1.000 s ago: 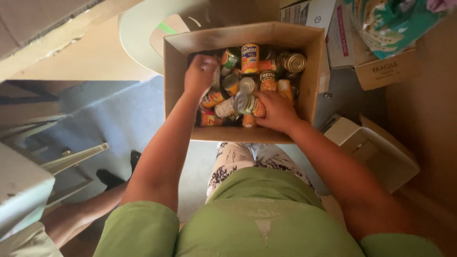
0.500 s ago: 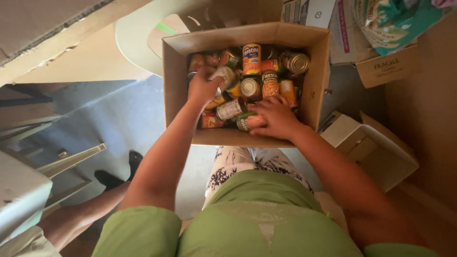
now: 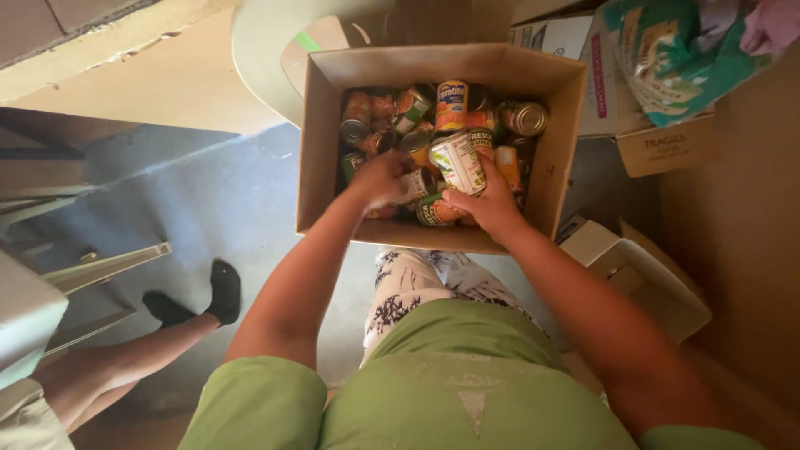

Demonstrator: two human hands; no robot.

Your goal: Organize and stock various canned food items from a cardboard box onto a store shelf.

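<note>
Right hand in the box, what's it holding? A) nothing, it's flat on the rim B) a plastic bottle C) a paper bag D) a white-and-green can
D: the right hand grips a white-and-green can tilted above the other cans in the box, while the left hand reaches in beside it.

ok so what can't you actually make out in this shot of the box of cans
- Head view: the bottom of the cardboard box and its lower cans are buried under the top layer.
- The left hand is motion-blurred, so its grip on the small can is unclear.
- The right hand covers the back of the white-labelled can.
- The frame's left edge cuts off the other person beyond a leg and black sock.
</note>
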